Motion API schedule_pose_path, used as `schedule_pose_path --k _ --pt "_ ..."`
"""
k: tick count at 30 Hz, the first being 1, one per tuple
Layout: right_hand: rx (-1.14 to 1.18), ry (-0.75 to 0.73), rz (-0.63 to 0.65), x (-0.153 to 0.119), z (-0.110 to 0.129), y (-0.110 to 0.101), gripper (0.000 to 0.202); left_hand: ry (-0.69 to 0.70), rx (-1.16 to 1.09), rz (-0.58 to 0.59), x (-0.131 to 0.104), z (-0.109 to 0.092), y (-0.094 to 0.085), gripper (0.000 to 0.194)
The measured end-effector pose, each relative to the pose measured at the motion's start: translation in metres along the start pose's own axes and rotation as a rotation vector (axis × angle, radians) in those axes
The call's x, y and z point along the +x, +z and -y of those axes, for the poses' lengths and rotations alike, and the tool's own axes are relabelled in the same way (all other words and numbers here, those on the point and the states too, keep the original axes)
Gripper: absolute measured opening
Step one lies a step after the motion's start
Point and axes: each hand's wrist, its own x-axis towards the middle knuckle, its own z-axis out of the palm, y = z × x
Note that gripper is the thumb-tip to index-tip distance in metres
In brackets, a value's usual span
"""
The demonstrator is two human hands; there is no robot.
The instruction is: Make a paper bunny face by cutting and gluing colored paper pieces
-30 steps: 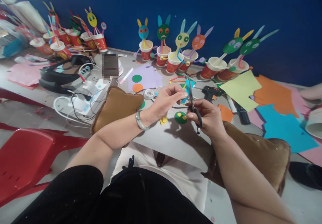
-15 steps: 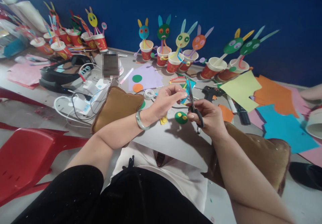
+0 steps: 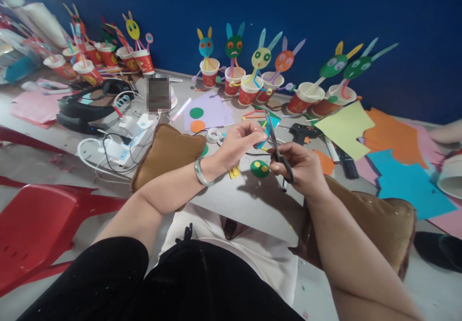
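Black-handled scissors (image 3: 274,140) are gripped in my right hand (image 3: 301,169), blades pointing up and away from me. Beside the blades, my left hand (image 3: 242,142) is closed in a pinch; what its fingertips hold is too small to make out. A piece of blue paper (image 3: 275,120) shows behind the blades and fingertips; whether it is held I cannot tell. Below the hands, a green paper oval (image 3: 259,169) with two yellow dots lies on the table (image 3: 231,193). Small yellow paper pieces (image 3: 234,172) lie left of it.
Red paper cups (image 3: 250,92) with paper-faced figures line the blue wall. Brown cushions (image 3: 169,155) flank my arms. A glue gun (image 3: 303,132), markers (image 3: 349,166) and blue sheets (image 3: 407,186) lie to the right. A power strip (image 3: 135,140) with cables is left. Another person's arm (image 3: 445,133) shows far right.
The scissors have tilted slightly in my right hand, their handles shifting a little to the right. My left hand stays almost in place, still pinched.
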Motion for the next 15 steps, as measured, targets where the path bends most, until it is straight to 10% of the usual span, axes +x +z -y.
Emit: schedule_pose_path --k 15 --pt "0.016 0.038 0.021 -0.0003 0.0027 -0.0032 0.062 0.050 -0.019 0.033 0.0025 0.0044 -0.0028 0.046"
